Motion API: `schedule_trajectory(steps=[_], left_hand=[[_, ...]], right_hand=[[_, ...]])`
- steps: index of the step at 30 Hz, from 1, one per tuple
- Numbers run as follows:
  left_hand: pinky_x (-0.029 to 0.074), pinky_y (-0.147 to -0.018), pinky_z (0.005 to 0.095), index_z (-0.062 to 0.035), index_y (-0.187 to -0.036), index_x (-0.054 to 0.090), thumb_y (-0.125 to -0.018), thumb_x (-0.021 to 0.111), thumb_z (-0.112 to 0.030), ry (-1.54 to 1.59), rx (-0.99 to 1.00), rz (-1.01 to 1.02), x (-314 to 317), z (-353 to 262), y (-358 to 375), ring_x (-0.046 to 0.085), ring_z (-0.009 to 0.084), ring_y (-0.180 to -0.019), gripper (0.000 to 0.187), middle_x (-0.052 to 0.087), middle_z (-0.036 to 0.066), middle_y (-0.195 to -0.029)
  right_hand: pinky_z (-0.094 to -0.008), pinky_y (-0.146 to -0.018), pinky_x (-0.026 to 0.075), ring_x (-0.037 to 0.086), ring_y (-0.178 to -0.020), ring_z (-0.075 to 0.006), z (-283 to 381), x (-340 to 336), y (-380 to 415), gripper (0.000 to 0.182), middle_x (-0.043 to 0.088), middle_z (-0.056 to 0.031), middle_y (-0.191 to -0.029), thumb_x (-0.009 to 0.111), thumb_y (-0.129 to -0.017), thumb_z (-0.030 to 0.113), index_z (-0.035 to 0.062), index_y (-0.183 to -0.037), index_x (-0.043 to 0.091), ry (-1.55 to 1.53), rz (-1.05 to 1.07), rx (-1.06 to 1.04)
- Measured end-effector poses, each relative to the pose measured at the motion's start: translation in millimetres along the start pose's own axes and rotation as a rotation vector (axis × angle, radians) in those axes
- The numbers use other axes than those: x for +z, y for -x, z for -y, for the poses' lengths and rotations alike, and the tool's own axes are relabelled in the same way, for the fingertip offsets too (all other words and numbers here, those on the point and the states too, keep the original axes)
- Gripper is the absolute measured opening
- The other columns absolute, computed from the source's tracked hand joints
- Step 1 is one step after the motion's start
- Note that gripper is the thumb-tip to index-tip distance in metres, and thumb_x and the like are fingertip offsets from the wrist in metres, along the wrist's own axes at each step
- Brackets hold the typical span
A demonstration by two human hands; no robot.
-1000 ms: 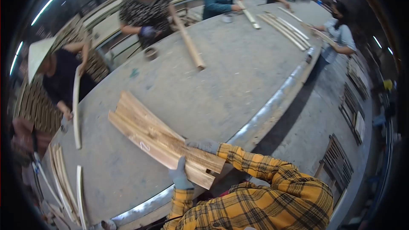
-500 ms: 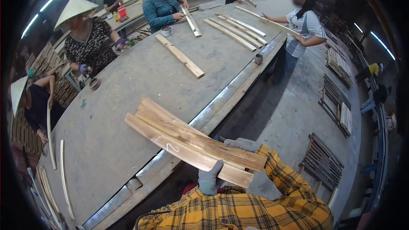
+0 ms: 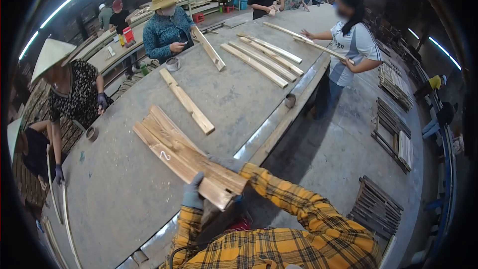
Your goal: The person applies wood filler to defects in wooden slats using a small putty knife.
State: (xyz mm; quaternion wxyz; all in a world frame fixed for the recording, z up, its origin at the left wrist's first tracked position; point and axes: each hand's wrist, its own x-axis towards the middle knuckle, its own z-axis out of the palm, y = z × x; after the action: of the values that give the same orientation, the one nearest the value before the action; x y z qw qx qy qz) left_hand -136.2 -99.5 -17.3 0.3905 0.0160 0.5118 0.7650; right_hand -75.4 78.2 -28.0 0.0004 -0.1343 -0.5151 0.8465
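Note:
Two brown wooden boards (image 3: 184,157) lie side by side on the near part of the table, their near ends at its metal edge. The front board has a white curved mark. My left hand (image 3: 193,191), in a grey glove, grips the near end of the boards from the left side, thumb on top. My right hand (image 3: 226,163), also gloved, is closed round their right edge; its fingers are partly hidden by the sleeve and wood.
The large grey table (image 3: 124,169) bears a single light strip (image 3: 186,102), several parallel strips (image 3: 259,62) and small cups (image 3: 173,64). Co-workers stand along the left, far and right sides. Stacks of dark slats (image 3: 377,206) lie on the floor at right.
Both hands and the boards have moved left and farther over the table. The view has shifted. The co-worker in the yellow hat has tilted a strip differently.

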Motion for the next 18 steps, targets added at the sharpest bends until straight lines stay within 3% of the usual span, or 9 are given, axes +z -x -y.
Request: schedule_trajectory(steps=[4, 7, 9, 10, 12, 13, 14, 15, 18], left_hand=[[0.049, -0.084, 0.0398, 0.0052, -0.119, 0.044, -0.074, 0.070, -0.021, 0.051, -0.009, 0.021, -7.5, -47.0, -59.6, 0.057, 0.0291, -0.095, 0.058, 0.058, 0.015, -0.103], [0.049, -0.081, 0.0412, 0.0024, -0.125, 0.038, -0.072, 0.072, -0.026, 0.085, 0.032, -0.008, -19.7, -56.9, -97.2, 0.058, 0.0292, -0.094, 0.069, 0.057, 0.015, -0.107], [0.049, -0.077, 0.0437, -0.0025, -0.133, 0.028, -0.070, 0.074, -0.033, -0.422, 0.017, -0.467, -5.2, -67.7, -89.6, 0.056, 0.0302, -0.097, 0.084, 0.054, 0.017, -0.113], [0.046, -0.079, 0.0470, -0.0070, -0.140, 0.017, -0.066, 0.076, -0.039, -0.536, 0.176, -0.592, -70.7, -40.7, -140.1, 0.050, 0.0317, -0.105, 0.099, 0.045, 0.019, -0.126], [0.042, -0.088, 0.0465, -0.0029, -0.141, 0.015, -0.067, 0.076, -0.037, -0.525, 0.420, -0.675, -98.9, -29.0, -140.7, 0.043, 0.0331, -0.115, 0.101, 0.035, 0.022, -0.136], [0.037, -0.095, 0.0420, 0.0007, -0.140, 0.016, -0.068, 0.077, -0.033, -0.494, 0.464, -0.697, -84.7, -31.4, -123.3, 0.037, 0.0320, -0.121, 0.100, 0.029, 0.023, -0.138], [0.032, -0.102, 0.0375, 0.0042, -0.139, 0.017, -0.068, 0.077, -0.028, -0.460, 0.511, -0.719, -67.1, -35.5, -104.0, 0.031, 0.0308, -0.127, 0.099, 0.023, 0.025, -0.141], [0.032, -0.102, 0.0375, 0.0042, -0.139, 0.017, -0.068, 0.077, -0.028, -0.448, 0.521, -0.727, -62.6, -31.9, -104.0, 0.031, 0.0308, -0.127, 0.099, 0.023, 0.025, -0.141], [0.032, -0.102, 0.0383, 0.0050, -0.138, 0.019, -0.066, 0.079, -0.035, -0.468, 0.505, -0.957, -59.7, -8.8, -95.5, 0.032, 0.0312, -0.126, 0.102, 0.024, 0.025, -0.140]], right_hand=[[-0.0300, -0.083, 0.047, 0.059, -0.097, -0.0192, 63.4, 17.3, -34.0, 0.051, 0.059, -0.0095, -0.112, 0.055, -0.086, 0.043, 0.0025, -0.117, 0.056, 0.170, -0.050, 0.043], [-0.0323, -0.084, 0.047, 0.059, -0.099, -0.0221, 100.6, 18.7, -43.4, 0.053, 0.058, -0.0109, -0.115, 0.055, -0.086, 0.044, 0.0022, -0.118, 0.055, 0.491, -0.155, 0.034], [-0.0348, -0.084, 0.047, 0.059, -0.099, -0.0266, 108.3, 2.7, -53.2, 0.055, 0.059, -0.0141, -0.115, 0.055, -0.085, 0.046, 0.0012, -0.116, 0.055, 0.872, -0.229, -0.036], [-0.0371, -0.082, 0.048, 0.060, -0.095, -0.0318, 86.9, -16.9, -72.4, 0.050, 0.061, -0.0183, -0.107, 0.054, -0.085, 0.041, 0.0007, -0.113, 0.057, 0.971, -0.283, -0.180], [-0.0374, -0.082, 0.047, 0.060, -0.096, -0.0327, 96.5, -30.2, -43.9, 0.048, 0.061, -0.0186, -0.107, 0.054, -0.085, 0.041, 0.0017, -0.112, 0.057, 1.088, -0.184, -0.139], [-0.0377, -0.083, 0.047, 0.059, -0.096, -0.0336, 101.8, -37.9, -33.3, 0.047, 0.061, -0.0189, -0.106, 0.054, -0.084, 0.041, 0.0027, -0.111, 0.058, 1.201, -0.086, -0.105], [-0.0382, -0.082, 0.047, 0.059, -0.094, -0.0331, 82.0, -54.4, -38.1, 0.048, 0.062, -0.0185, -0.105, 0.051, -0.085, 0.044, 0.0035, -0.110, 0.059, 1.291, -0.116, -0.126], [-0.0386, -0.081, 0.046, 0.060, -0.092, -0.0326, 59.0, -69.9, -42.6, 0.049, 0.062, -0.0180, -0.103, 0.048, -0.087, 0.047, 0.0043, -0.109, 0.059, 1.378, -0.143, -0.147], [-0.0387, -0.081, 0.046, 0.060, -0.092, -0.0332, 50.7, -93.3, -17.9, 0.051, 0.062, -0.0173, -0.102, 0.049, -0.086, 0.048, 0.0036, -0.111, 0.057, 1.264, 0.035, -0.172]])
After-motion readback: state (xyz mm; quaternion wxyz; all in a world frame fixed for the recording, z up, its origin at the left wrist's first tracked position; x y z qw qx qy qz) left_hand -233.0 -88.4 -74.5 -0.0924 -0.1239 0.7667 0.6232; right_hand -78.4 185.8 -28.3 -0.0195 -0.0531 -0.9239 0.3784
